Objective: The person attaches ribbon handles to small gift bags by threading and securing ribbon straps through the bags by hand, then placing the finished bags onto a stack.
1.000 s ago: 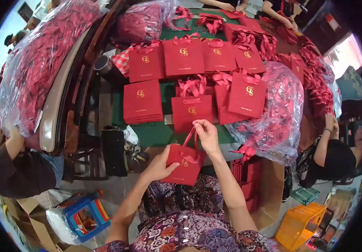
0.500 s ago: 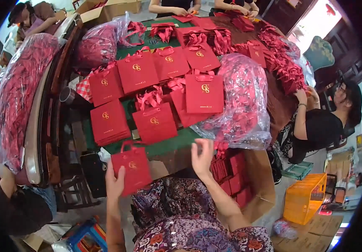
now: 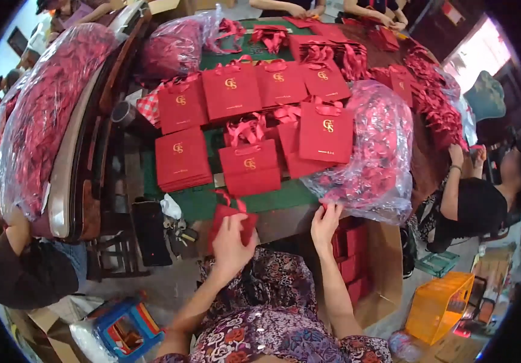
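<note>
At the table's (image 3: 192,207) near edge, the left hand (image 3: 234,243) grasps a red bag (image 3: 217,226). The right hand (image 3: 324,227) is by the plastic sack (image 3: 387,148); whether it grips anything, I cannot tell.

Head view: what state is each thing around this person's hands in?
Small red bag, held, ribbon showing at its far edge
Left hand, grip closed on that bag
Stack of red bags, lying flat, piled up
Clear plastic sack, bulging with red contents
Right hand, fingers bent, near the sack's lower edge; whether it grips anything is unclear
Cardboard box, open, red contents inside
</note>
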{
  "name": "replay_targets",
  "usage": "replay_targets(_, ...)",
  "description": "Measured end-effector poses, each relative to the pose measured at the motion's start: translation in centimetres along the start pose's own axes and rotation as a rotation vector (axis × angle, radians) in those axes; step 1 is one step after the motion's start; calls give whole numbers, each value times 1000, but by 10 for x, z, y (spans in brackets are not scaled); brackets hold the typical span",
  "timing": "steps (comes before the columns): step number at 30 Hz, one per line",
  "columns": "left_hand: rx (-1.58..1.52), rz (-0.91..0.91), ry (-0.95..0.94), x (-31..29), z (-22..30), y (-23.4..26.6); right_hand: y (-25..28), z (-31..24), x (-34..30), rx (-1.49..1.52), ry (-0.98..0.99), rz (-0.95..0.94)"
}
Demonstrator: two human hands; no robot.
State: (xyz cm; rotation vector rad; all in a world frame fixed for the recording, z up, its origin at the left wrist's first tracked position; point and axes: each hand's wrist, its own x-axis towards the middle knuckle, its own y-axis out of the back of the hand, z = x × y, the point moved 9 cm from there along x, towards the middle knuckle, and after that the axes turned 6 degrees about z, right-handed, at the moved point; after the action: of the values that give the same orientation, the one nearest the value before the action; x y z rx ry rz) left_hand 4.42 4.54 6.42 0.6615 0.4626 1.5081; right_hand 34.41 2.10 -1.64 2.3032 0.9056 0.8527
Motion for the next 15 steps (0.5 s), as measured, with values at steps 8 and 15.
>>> replay_targets(8,23,-118,17,-12,-18,-70,-32,-52,-6,280,-49,-145)
replay_targets(15,-307,-10,35,-2,-27,-69,-52,-71,-8,525,-134,-229)
